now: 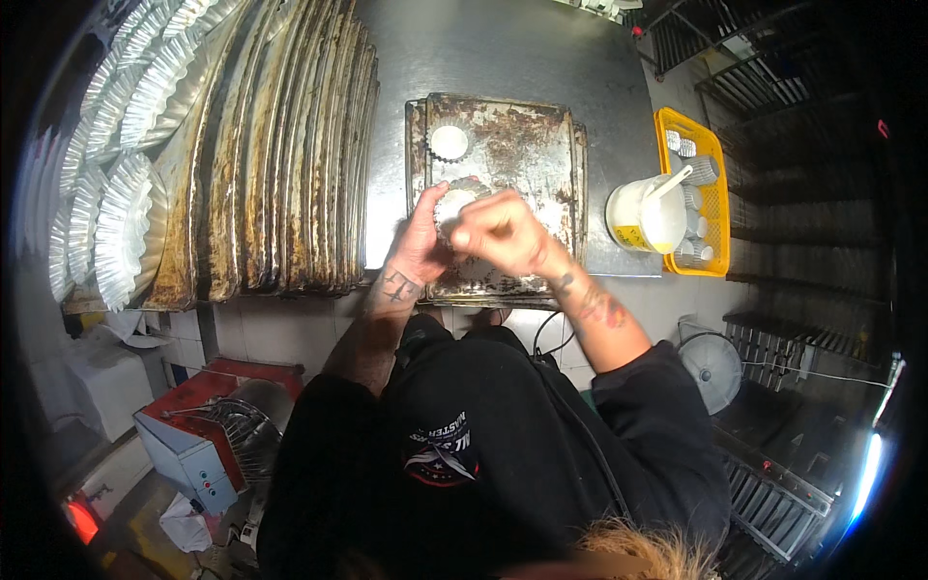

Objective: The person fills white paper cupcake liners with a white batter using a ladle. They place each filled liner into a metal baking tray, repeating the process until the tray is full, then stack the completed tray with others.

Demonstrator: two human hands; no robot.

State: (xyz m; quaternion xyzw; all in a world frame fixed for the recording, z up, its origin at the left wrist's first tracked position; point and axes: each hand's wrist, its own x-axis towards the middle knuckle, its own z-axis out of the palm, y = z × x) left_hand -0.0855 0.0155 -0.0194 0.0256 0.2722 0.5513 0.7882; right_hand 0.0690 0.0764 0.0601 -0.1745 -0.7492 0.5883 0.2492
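Note:
My left hand [423, 235] grips a small fluted metal baking mould [451, 205] by its side, thumb along the rim. The mould is held above a worn, stained baking tray [507, 156]. Curled over the mould's near right edge is my right hand [502, 230], blurred; whether its fingers hold anything is hidden. Another fluted mould [449, 143], pale inside, sits at the tray's far left. More trays lie beneath the top one, their edges showing.
Many upright baking trays [290, 159] and large fluted pans [134, 225] fill the left. To the right stand a white tub [641, 217] with a white-handled utensil [670, 183] and a yellow crate [718, 210] of small moulds. A floor machine [217, 435] is behind my left arm.

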